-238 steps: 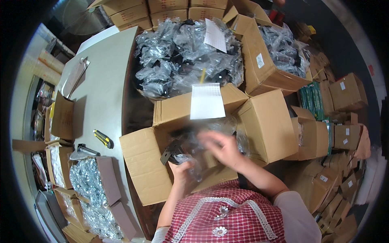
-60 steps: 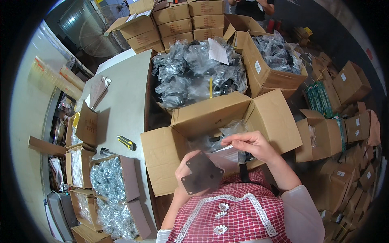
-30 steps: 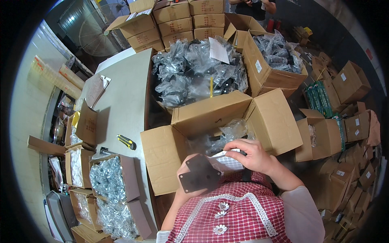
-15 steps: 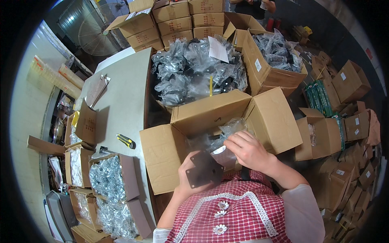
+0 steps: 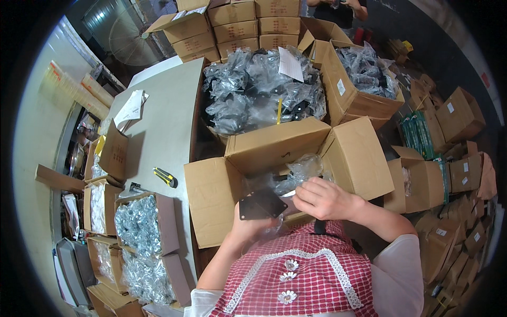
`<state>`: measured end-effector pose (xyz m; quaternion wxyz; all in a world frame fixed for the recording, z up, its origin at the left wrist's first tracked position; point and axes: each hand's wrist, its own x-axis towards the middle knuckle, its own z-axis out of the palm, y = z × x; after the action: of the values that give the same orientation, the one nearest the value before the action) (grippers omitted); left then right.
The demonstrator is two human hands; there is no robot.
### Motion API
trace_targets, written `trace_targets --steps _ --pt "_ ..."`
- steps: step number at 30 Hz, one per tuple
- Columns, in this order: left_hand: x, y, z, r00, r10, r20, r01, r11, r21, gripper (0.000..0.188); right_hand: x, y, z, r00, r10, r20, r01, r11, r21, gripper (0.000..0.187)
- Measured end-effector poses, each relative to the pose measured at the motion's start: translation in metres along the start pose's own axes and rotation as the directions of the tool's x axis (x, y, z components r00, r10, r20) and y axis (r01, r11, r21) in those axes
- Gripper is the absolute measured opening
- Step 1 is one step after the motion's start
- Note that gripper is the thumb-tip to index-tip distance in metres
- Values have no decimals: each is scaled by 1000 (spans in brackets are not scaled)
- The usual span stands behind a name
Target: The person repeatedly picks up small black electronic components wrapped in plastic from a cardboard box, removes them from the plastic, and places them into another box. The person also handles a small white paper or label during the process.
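Observation:
My left hand (image 5: 246, 228) is closed around a black metal bracket with a flat plate (image 5: 261, 205) that has small holes at its corners. Clear plastic hangs beneath the plate, by my fingers. My right hand (image 5: 326, 198) pinches at the right of the bracket, where a bit of white and clear plastic shows; its fingertips hide what exactly they grip. Both hands are over the near side of an open cardboard box (image 5: 212, 199). Inside it lies a clear plastic bag (image 5: 305, 168) with dark parts.
Beyond the box is a large heap of bagged black parts (image 5: 253, 87), with another full carton (image 5: 338, 100) at its right. A yellow-and-black box cutter (image 5: 165, 177) lies on the grey table (image 5: 163, 113). Cartons of small bagged pieces (image 5: 138, 224) stand at the left.
The bracket's plate has tipped flatter and moved up slightly. My right hand stays beside it, with its fingers curled in more. The view has shifted a little.

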<state>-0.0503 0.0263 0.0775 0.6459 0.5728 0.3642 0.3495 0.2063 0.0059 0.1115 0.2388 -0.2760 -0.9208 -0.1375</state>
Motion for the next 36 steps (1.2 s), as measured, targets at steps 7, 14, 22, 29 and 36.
trace_targets --steps 7,14,22,29,36 --pt "-3 12 2 995 -58 -80 70 984 165 43 5 0 -7 957 285 -61 -227 862 453 13" --pt "1 -14 -5 925 380 -6 -358 876 322 64 16 -6 -9 744 477 467 -596 159 787 10" --pt "3 -30 -11 874 482 63 -461 780 424 83 22 -18 -5 776 510 372 -577 334 746 7" --pt "6 -18 -8 822 559 112 -537 693 480 69 22 -17 -3 814 513 272 -565 591 576 11" --pt "4 -6 8 800 595 77 -551 679 485 56 30 -2 -2 728 606 321 -594 322 737 14"
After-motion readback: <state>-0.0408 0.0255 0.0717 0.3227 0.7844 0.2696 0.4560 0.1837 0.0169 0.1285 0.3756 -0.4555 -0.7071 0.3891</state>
